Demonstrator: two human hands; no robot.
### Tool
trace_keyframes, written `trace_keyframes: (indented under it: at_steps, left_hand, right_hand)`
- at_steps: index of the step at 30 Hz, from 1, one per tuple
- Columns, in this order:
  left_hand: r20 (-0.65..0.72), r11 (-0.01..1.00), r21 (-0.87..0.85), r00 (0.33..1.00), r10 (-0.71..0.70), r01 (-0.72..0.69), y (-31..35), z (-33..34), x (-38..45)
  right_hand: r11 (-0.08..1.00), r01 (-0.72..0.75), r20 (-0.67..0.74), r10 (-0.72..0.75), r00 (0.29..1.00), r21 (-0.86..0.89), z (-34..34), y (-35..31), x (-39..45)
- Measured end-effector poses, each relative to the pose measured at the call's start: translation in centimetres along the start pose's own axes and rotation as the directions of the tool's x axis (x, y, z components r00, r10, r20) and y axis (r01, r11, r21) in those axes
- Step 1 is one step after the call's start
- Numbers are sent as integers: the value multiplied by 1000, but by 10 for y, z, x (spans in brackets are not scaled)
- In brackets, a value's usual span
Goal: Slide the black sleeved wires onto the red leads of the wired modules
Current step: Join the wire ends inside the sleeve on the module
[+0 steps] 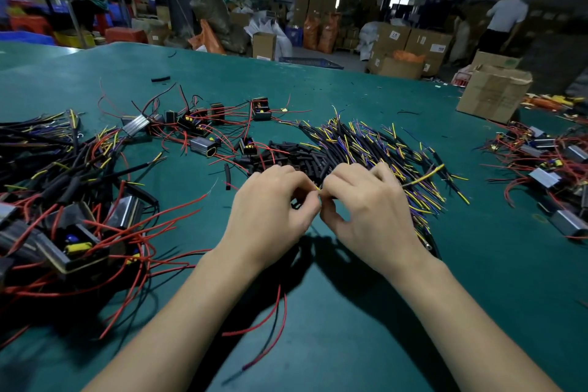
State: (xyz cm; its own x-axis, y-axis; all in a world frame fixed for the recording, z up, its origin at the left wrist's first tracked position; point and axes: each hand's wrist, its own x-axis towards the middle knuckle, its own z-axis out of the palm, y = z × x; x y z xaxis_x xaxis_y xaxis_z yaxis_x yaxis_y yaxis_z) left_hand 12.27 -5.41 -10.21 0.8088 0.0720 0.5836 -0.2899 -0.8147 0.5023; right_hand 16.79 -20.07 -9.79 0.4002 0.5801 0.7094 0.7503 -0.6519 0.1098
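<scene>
**Fingertips meet over the sleeved-wire heap**

The left hand (pixel 273 200) and right hand (pixel 362 200) are drawn together above the green table (pixel 350 312), fingers curled, thumb and forefinger of each pinching something small where they meet; a sliver of yellow shows there, but what exactly each hand holds is too small to tell. A red lead (pixel 270 318) trails down from below the hands toward the near edge, beside a dark wire, so I judge a module lead is being fed into a sleeve.

The black sleeved wires (pixel 375 143), tipped yellow and purple, lie heaped just beyond the right hand, with loose black tubing pieces (pixel 286 153) beside them. Wired modules (pixel 197 127) with bare red leads lie scattered beyond the left hand. At far left a tangled pile of modules (pixel 73 232) mixes red leads with black sleeved wires, seemingly finished work. Another batch of modules (pixel 547 165) waits at right, so plenty appears left to do.

A cardboard box (pixel 493 95) stands well apart at the far right. The main nuisance is the tangle itself: leads cross and could snag.
</scene>
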Motion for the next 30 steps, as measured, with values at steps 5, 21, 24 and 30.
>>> trace_keyframes:
  at_steps: [5,21,24,30]
  left_hand:
    - [204,939,-240,959,-198,245,-10,-7,6]
    - [58,860,279,902,428,-426,-9,-5,4]
    - [49,880,276,920,389,-387,-8,-4,3]
    - [90,994,-12,990,106,-105,-7,-3,-1]
  right_hand:
    - [998,41,11,-41,999,-45,5,-7,1]
    - [663,-534,426,338,839,524,-9,10,1]
    - [673,-501,390,326,861,544,-9,8,1]
    - [897,-239,267,143,953,372,-8,5,-2]
